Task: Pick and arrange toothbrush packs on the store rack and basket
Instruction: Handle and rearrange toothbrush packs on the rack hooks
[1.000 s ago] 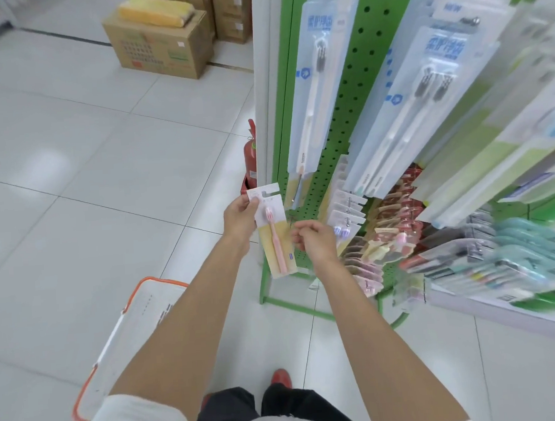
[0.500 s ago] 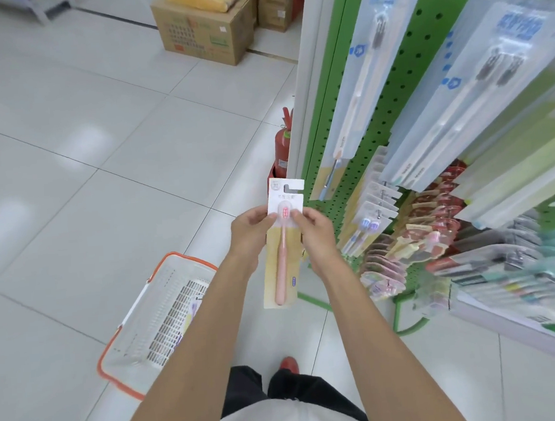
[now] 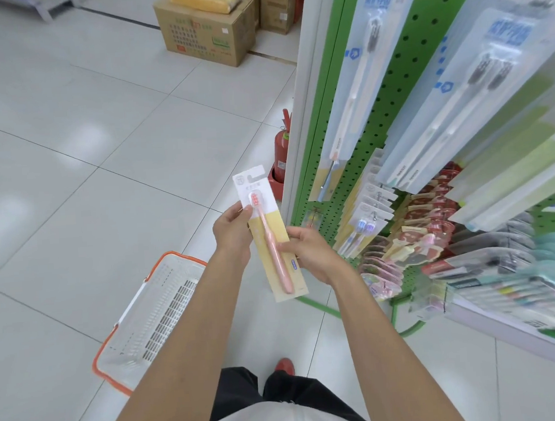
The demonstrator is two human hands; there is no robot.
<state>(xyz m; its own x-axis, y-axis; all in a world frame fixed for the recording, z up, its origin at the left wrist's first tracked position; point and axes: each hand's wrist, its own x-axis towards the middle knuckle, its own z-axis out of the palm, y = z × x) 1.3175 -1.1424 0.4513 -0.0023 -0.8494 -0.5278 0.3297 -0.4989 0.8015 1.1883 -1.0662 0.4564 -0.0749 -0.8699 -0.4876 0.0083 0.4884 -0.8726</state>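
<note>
A toothbrush pack (image 3: 263, 211) with a pink brush on a white and yellow card is held upright in front of me. My left hand (image 3: 233, 233) pinches its left edge near the brush head. My right hand (image 3: 308, 252) grips the card's right edge at mid height, thumb across the front. The green pegboard rack (image 3: 390, 103) stands to the right, hung with several toothbrush packs (image 3: 353, 73). A white basket with an orange rim (image 3: 152, 317) sits on the floor at lower left, partly hidden behind my left forearm.
A red fire extinguisher (image 3: 280, 154) stands at the rack's left corner. Cardboard boxes (image 3: 204, 31) sit on the tiled floor at the back. Lower rack hooks carry several small packs (image 3: 412, 233). My red shoe (image 3: 284, 365) shows below.
The pack has tilted and sits a little lower. My right hand slid down from the brush head to the card's middle. The view shifted, showing more of the basket.
</note>
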